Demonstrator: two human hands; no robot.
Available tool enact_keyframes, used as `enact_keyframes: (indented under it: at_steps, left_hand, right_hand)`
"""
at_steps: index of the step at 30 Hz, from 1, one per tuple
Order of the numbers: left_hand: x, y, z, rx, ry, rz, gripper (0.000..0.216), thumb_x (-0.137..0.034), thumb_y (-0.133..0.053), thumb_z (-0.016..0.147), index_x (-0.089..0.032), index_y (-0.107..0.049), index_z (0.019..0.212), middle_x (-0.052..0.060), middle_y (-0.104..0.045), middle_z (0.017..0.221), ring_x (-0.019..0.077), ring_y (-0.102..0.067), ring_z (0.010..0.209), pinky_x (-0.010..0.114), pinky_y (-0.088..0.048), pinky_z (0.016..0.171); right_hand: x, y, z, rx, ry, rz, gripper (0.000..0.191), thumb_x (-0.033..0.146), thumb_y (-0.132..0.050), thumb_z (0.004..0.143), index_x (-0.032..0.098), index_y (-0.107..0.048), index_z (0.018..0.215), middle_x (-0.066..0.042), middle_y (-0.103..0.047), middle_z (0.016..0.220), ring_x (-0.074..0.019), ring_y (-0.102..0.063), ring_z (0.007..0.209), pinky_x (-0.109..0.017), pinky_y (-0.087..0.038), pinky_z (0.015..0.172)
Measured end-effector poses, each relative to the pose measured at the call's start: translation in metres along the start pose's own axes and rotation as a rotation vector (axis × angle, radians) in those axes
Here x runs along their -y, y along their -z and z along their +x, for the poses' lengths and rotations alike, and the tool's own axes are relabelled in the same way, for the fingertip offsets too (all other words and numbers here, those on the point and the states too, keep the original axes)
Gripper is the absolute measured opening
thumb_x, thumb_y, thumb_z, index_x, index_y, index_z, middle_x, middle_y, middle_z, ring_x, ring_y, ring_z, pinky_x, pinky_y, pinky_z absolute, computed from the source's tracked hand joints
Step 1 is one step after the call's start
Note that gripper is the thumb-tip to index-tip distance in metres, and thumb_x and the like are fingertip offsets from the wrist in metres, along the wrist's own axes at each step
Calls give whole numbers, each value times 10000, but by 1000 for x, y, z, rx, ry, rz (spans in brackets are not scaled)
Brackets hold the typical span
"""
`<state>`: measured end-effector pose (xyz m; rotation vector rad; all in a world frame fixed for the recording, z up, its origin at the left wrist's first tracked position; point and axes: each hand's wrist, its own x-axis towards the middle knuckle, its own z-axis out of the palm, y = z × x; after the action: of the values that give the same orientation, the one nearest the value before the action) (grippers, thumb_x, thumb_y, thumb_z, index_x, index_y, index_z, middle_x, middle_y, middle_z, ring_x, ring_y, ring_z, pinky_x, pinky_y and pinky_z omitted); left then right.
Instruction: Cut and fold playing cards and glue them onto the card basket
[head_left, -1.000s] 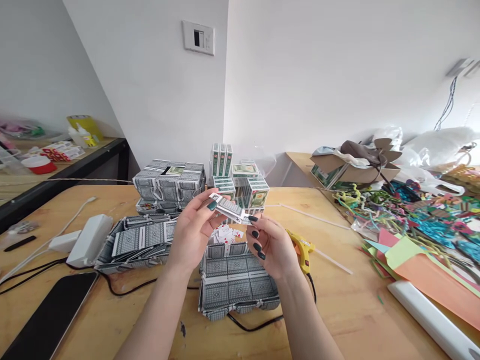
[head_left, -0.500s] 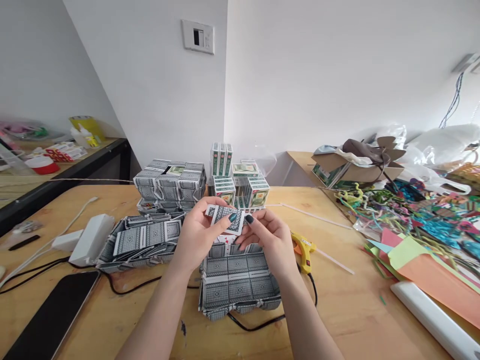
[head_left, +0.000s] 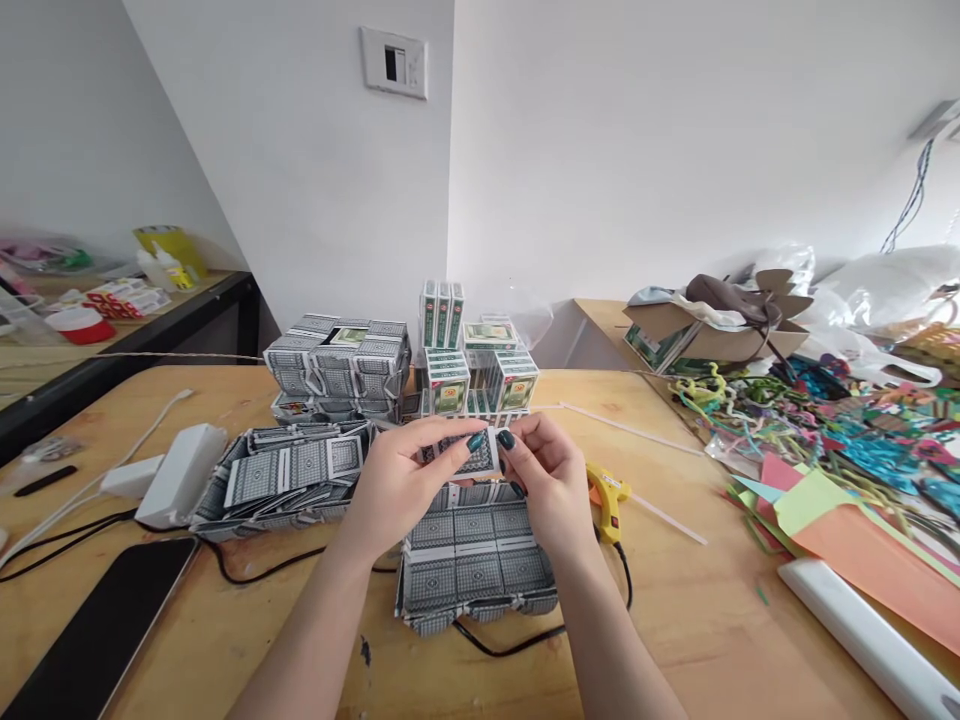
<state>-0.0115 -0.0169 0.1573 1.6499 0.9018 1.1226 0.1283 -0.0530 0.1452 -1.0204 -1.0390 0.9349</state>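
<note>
Between my two hands is a playing card with a patterned back; whether more cards lie behind it I cannot tell. My left hand pinches its left side, thumb on the face toward me. At the right edge, my right hand grips it between thumb and fingers. Just below stands an open tray built of playing cards, partly covered by my hands. Left of it, a second card-built tray holds a heap of loose cards.
Behind are a card-covered box and stacked card packs. A yellow glue gun lies right, its black cable looping around the tray. A phone and white adapter sit left; coloured paper and craft scraps fill the right.
The card has been lowered slightly and tipped, showing less of its face. My hands have drawn closer around it, and the fingers of my right hand have curled in.
</note>
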Motion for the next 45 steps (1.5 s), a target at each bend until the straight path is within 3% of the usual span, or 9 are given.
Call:
enact_keyframes:
  at_steps: [3,13,19,25,30,36,38,45]
  left_hand:
    - [-1,1,1,-44,-55,63,151,-263,-615,724,-272,-721,831,28,-693,882,221,-617,857,326,-500,786]
    - [-1,4,-1,-53,-3,172,141,-315,-627,708,-240,-718,783,30,-703,806,199,-634,734,299,-508,684]
    - [-3,10,1,5,152,214,184,-338,-597,726,-207,-703,801,24,-707,790,184,-640,727,251,-503,607]
    - [-2,17,4,109,165,231,197,-360,-625,696,-196,-708,767,24,-702,753,177,-630,698,240,-484,591]
    - [-1,12,2,28,151,127,166,-325,-655,673,-166,-699,694,26,-683,663,157,-614,634,220,-463,559]
    - [11,3,6,-116,179,-45,164,-305,-648,681,-155,-679,740,33,-679,711,148,-607,659,212,-455,564]
    - [13,5,7,-72,189,-36,161,-305,-638,689,-154,-666,740,31,-668,715,141,-595,657,211,-445,564]
    - [8,15,6,277,82,67,277,-308,-500,790,-158,-492,557,-32,-487,510,75,-459,485,188,-352,469]
  right_hand:
    - [2,-1,-1,2,11,-24,156,307,-575,773,194,-502,696,41,-440,564,-89,-390,500,-201,-321,468]
    - [-1,-6,-2,9,2,-61,165,296,-562,770,187,-485,672,45,-427,555,-85,-370,492,-202,-297,452]
    - [-8,-10,-3,46,50,-92,138,260,-527,786,187,-477,681,47,-422,550,-91,-375,498,-215,-302,471]
    - [-13,-12,-2,44,74,-151,142,247,-523,773,190,-471,654,47,-415,554,-93,-364,504,-218,-299,482]
    - [-8,-7,2,80,-17,-108,172,326,-554,770,175,-521,696,44,-426,545,-81,-354,490,-206,-277,450]
    - [-6,1,7,160,-106,-146,241,405,-567,764,175,-585,834,30,-498,598,-64,-370,435,-195,-298,391]
    - [-8,3,7,146,-114,-152,230,395,-581,750,174,-591,813,32,-502,574,-71,-395,421,-201,-326,386]
    - [-4,9,8,162,-146,-124,209,379,-601,733,171,-596,748,31,-487,554,-76,-385,453,-203,-309,411]
